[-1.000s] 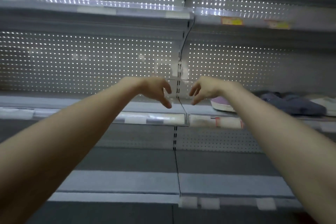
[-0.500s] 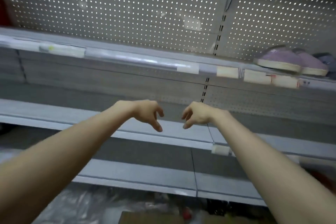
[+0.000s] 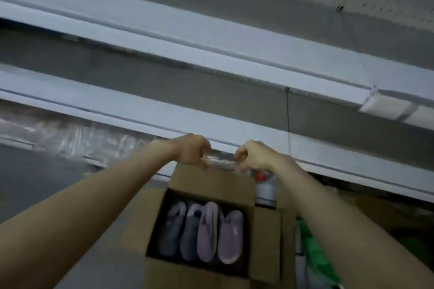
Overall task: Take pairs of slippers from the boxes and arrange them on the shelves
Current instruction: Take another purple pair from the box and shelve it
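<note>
An open cardboard box (image 3: 211, 182) stands on the floor below the shelves. Inside lie a grey-blue pair of slippers (image 3: 180, 230) on the left and a purple pair of slippers (image 3: 219, 234) on the right, side by side. My left hand (image 3: 192, 150) and my right hand (image 3: 253, 156) hang close together above the box's far flap, fingers loosely curled downward, holding nothing. Neither hand touches the box or the slippers. The grey metal shelves (image 3: 164, 28) run across the top; no slippers show on them in this blurred view.
A lower shelf edge (image 3: 117, 110) crosses just behind my hands. Crumpled clear plastic (image 3: 70, 138) lies at the left under it. A white container with a red top (image 3: 265, 185) stands behind the box. Green packaging (image 3: 314, 248) sits to the box's right. A white label holder (image 3: 385, 105) hangs on the upper shelf.
My view has swung down from the upper shelves, where slippers stood at the right, to the box on the floor. Both hands stayed together and lowered, still holding nothing.
</note>
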### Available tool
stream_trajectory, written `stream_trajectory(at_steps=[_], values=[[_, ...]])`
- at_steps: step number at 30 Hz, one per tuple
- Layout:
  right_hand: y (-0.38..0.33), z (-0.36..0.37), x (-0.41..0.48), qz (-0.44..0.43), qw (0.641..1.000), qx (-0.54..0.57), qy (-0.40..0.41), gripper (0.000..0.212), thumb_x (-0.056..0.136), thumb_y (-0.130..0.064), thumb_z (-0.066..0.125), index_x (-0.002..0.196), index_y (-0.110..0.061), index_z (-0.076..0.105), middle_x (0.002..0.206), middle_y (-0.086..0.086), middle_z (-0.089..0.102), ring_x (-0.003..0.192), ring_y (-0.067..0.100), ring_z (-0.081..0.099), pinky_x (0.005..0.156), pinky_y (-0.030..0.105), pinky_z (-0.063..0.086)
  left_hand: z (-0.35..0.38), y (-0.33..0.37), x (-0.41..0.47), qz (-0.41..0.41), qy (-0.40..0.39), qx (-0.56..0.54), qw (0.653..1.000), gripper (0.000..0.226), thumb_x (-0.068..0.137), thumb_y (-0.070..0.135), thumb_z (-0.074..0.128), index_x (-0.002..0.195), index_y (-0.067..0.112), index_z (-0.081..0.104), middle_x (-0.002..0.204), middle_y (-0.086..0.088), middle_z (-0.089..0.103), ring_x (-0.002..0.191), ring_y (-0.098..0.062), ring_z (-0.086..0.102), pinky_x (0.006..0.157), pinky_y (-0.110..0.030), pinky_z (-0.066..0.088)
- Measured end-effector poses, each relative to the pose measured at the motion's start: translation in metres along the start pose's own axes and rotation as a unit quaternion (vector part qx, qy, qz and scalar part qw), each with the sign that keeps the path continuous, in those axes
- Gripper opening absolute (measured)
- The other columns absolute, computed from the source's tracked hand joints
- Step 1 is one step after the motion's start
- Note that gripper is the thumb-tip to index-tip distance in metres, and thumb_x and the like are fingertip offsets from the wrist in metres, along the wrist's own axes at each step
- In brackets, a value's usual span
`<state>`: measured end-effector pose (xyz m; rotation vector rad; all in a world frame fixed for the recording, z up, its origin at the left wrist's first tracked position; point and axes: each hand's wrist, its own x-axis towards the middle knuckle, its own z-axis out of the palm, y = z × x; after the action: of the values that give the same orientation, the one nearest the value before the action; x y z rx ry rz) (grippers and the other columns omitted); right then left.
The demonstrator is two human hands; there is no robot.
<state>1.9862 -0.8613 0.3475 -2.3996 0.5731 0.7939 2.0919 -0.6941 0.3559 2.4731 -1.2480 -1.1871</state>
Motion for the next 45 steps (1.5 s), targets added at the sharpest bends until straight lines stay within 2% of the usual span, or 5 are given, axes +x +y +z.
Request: stream_trajectory(at_steps=[10,22,28,35,45], values=[[0.123,0.193,0.137,0.084,0.987,0.086,-0.104,0.052,0.079,-0.016,0.075,0.127,-0.009,0.057,0.122,0.011,0.061,0.109,0.025,0.060,0.091,0.029,0.047,0.210,-0.097,0.135,-0.032,-0.120,-0.095,0.988,0.025,0.079,0.027,0.072,0.100,0.015,0.065,0.099,-0.004,0.064,0.108,-0.025,0.058,0.083,-0.028,0.043],[0.244,0.386,0.239,0.080,0.988,0.073,-0.113,0.034,0.091,-0.025,0.058,0.122,-0.013,0.056,0.121,0.007,0.059,0.106,0.024,0.057,0.086,0.033,0.047,0.415,-0.168,0.256,-0.069,-0.118,-0.102,0.985,0.065,0.075,0.036,0.074,0.130,0.019,0.045,0.132,-0.004,0.048,0.116,-0.021,0.049,0.097,-0.039,0.045],[0.279,0.437,0.270,0.054,0.996,-0.013,-0.064,0.063,0.079,-0.041,0.070,0.134,-0.020,0.047,0.139,0.003,0.046,0.127,0.028,0.041,0.100,0.036,0.036,0.480,-0.188,0.290,-0.066,-0.114,-0.084,0.988,0.094,0.071,0.038,0.077,0.147,0.018,0.024,0.151,-0.006,0.021,0.139,-0.025,0.022,0.112,-0.035,0.028],[0.281,0.454,0.284,0.040,0.999,0.013,-0.031,0.037,0.090,-0.028,0.057,0.123,-0.011,0.058,0.123,0.007,0.059,0.118,0.023,0.050,0.097,0.025,0.030,0.500,-0.189,0.291,-0.034,-0.063,-0.043,0.996,0.058,0.071,0.039,0.077,0.120,0.013,0.061,0.153,-0.006,0.005,0.140,-0.027,0.007,0.109,-0.043,0.031],[0.233,0.380,0.213,0.088,0.983,0.102,-0.127,0.027,0.082,-0.021,0.071,0.108,-0.021,0.065,0.096,0.004,0.065,0.095,0.023,0.061,0.087,0.040,0.051,0.430,-0.153,0.241,0.010,-0.047,-0.037,0.998,0.040,0.075,0.038,0.072,0.098,0.006,0.061,0.114,-0.010,0.053,0.119,-0.026,0.040,0.096,-0.039,0.039]])
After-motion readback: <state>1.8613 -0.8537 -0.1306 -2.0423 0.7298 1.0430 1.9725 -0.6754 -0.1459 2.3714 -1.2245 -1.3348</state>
